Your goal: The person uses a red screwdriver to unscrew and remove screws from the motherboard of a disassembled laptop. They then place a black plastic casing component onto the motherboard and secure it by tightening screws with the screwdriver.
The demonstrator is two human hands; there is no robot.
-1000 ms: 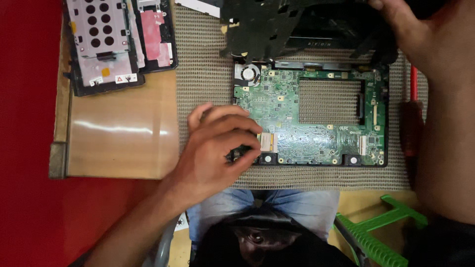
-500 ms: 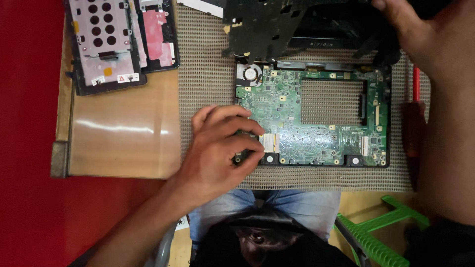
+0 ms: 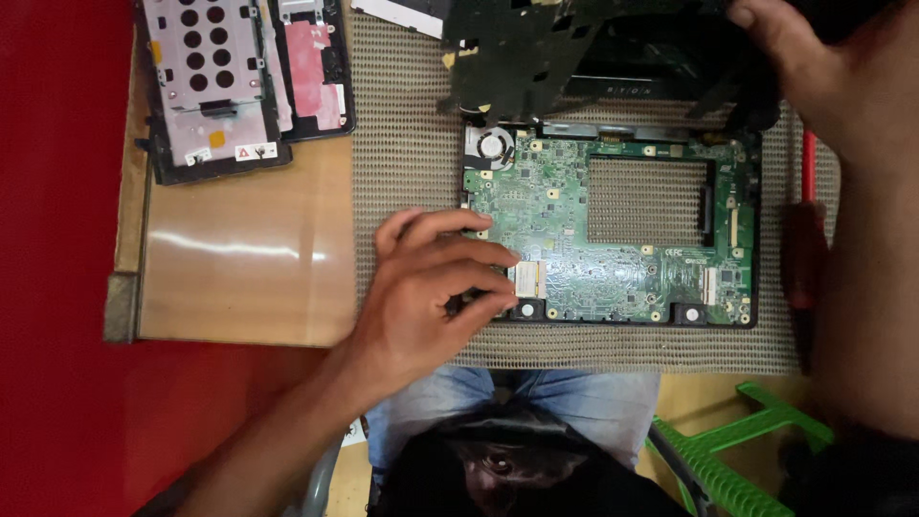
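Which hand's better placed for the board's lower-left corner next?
Likely left hand: fingertips rest on the lower-left corner of the green circuit board. Right hand grips the black frame at the far edge.

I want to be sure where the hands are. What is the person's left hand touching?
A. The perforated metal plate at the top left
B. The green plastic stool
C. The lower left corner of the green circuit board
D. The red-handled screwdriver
C: the left hand lies with its fingertips on the lower left corner of the green circuit board, far from the other things.
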